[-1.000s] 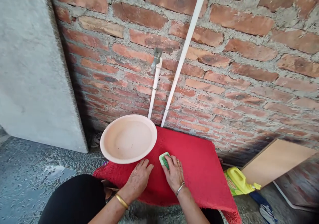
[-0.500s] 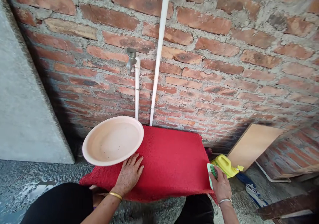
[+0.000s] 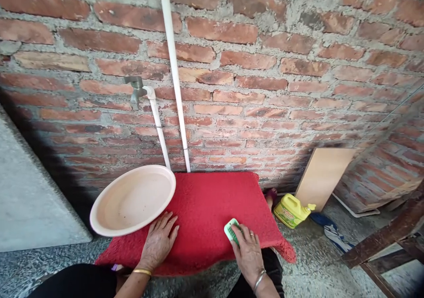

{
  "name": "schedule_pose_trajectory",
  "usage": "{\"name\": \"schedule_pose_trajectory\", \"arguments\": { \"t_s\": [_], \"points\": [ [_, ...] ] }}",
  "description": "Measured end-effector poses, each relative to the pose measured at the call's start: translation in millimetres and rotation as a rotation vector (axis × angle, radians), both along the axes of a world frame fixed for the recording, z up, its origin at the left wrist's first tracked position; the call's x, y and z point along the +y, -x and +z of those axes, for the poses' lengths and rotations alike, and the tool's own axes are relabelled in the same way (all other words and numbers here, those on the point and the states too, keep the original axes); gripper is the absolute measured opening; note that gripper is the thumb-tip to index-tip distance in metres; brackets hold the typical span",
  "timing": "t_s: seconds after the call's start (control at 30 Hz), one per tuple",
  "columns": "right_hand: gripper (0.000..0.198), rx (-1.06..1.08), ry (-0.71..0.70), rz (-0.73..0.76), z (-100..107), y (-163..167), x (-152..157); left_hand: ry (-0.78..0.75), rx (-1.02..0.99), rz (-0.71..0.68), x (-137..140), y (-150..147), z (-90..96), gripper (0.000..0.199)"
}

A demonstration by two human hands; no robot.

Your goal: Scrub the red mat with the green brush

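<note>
A red, towel-like cloth (image 3: 205,201) is spread over a low surface and hangs past its front edge. My left hand (image 3: 159,240) lies flat on it, fingers stretched out and holding nothing, just beside the rim of the pale pink basin (image 3: 99,220). The basin rests tilted on the cloth's left part, with a few dark specks inside. On the right half, my right hand (image 3: 249,249) is closed around a small light-green scrub brush (image 3: 231,224) at the cloth. The fingers cover part of the brush.
Behind stands a brick wall (image 3: 238,84) with a tap (image 3: 135,88) and white pipes (image 3: 175,68). A yellow jug (image 3: 291,210), a wooden board (image 3: 323,174), and flip-flops (image 3: 336,238) are at right. Nearby is a dark wooden frame (image 3: 380,231); a grey slab (image 3: 33,187) leans at left.
My right hand has brought the scrub brush left, from beyond the cloth's right edge onto the cloth. My left hand still lies by the basin. The camera view has turned right.
</note>
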State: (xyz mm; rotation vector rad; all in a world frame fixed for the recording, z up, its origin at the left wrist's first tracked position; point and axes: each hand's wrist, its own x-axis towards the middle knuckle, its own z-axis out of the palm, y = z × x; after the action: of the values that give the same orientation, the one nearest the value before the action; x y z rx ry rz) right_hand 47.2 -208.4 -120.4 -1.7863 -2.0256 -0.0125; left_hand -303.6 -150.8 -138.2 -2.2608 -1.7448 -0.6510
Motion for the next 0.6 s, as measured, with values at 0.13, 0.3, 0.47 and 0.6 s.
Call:
{"name": "schedule_pose_trajectory", "arguments": {
  "t_s": [0.13,0.3,0.47,0.6],
  "points": [
    [0.043,-0.006,0.037,-0.044,-3,0,-1,-0.007,-0.010,-0.010,1,3,-1.0,0.035],
    [0.042,-0.003,0.067,-0.041,-3,-10,-5,-0.008,0.002,-0.010,1,2,0.2,0.035],
    [0.042,-0.041,0.022,-0.172,0,-48,-2,0.006,-0.006,-0.013,0,0,3.1,0.035],
    [0.048,-0.025,-0.017,-0.376,2,-88,-4,0.020,-0.028,-0.001,-1,-2,5.4,0.034]
  ]
}}
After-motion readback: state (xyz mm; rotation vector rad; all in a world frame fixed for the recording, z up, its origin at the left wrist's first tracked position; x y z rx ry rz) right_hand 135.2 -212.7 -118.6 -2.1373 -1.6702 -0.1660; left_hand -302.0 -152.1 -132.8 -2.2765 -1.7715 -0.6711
